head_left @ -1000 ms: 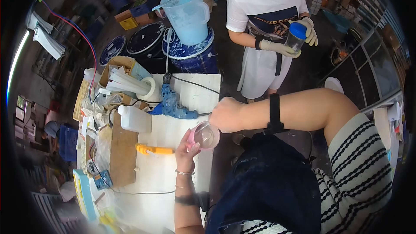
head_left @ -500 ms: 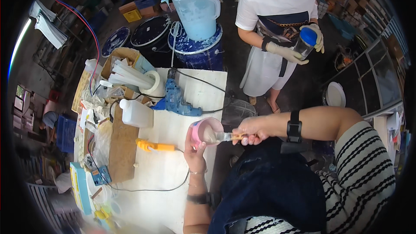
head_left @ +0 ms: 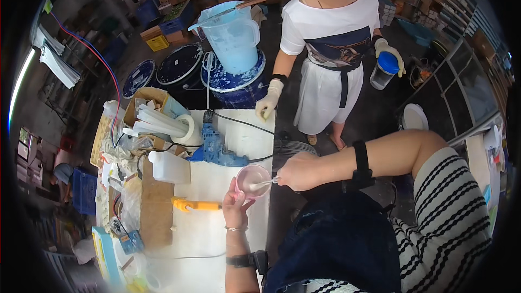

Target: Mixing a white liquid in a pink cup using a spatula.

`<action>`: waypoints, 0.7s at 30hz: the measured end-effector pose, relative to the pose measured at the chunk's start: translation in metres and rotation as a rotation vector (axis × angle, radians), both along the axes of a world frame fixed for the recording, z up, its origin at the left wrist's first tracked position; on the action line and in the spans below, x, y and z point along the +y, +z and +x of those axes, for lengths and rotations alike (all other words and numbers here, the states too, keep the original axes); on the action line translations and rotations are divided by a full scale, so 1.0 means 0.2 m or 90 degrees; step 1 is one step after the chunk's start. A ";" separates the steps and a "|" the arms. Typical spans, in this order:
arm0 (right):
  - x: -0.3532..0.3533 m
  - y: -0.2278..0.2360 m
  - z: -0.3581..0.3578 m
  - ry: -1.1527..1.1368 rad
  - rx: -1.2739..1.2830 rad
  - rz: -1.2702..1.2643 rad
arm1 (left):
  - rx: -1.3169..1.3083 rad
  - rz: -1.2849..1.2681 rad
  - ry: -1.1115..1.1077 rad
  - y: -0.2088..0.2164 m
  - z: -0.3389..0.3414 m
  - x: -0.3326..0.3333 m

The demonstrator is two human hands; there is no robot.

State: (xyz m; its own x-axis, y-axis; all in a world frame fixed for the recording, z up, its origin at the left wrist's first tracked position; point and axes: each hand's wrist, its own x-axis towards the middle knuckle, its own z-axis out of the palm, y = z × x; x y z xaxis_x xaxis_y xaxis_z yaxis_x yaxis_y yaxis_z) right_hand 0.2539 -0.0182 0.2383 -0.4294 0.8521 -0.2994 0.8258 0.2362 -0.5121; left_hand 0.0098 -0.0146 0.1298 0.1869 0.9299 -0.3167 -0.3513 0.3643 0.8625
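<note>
My left hand (head_left: 236, 210) is wrapped round a small pink cup (head_left: 243, 175), held tilted over the right edge of the white table (head_left: 203, 228). Pale, creamy material lies inside the cup. In my right hand (head_left: 299, 172) is a slim flat stirring tool (head_left: 264, 184), its far end down in the cup. It shows edge-on, so whether it is a brush or a scraper I cannot tell. Left of the cup a yellow-orange hand tool (head_left: 198, 205) rests on the table. Beyond the cup lies a blue power drill (head_left: 218, 149) with a long mixing shaft.
A person in a white top (head_left: 328, 32) stands ahead, with one gloved hand (head_left: 268, 102) at the table's far corner and a blue-lidded clear jar (head_left: 383, 70) in the other. A blue pitcher (head_left: 232, 38) stands on a drum (head_left: 239, 95). A white plastic bottle (head_left: 169, 167) stands on the left.
My right hand has shifted left, closer to the cup, and the stirring tool has turned edge-on. The other person has lowered one gloved hand toward the table, keeping the jar in the other.
</note>
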 end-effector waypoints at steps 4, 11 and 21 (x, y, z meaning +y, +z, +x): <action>0.04 0.06 -0.04 0.335 -0.195 0.237 | 0.014 -0.005 -0.072 0.06 0.01 0.03; 0.17 0.02 -0.05 0.395 -0.200 0.413 | 0.066 0.005 -0.194 0.04 -0.01 0.03; 0.04 -0.21 0.03 -0.065 -0.011 -0.096 | 0.092 0.166 0.003 -0.06 0.03 -0.02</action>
State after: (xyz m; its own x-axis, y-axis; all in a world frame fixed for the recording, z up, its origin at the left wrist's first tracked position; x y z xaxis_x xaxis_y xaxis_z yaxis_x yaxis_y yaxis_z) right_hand 0.2599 -0.0103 0.1958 -0.3369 0.8358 -0.4334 0.8502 0.0724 -0.5214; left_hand 0.0149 -0.0188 0.1169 0.1529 0.9841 -0.0905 -0.2196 0.1231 0.9678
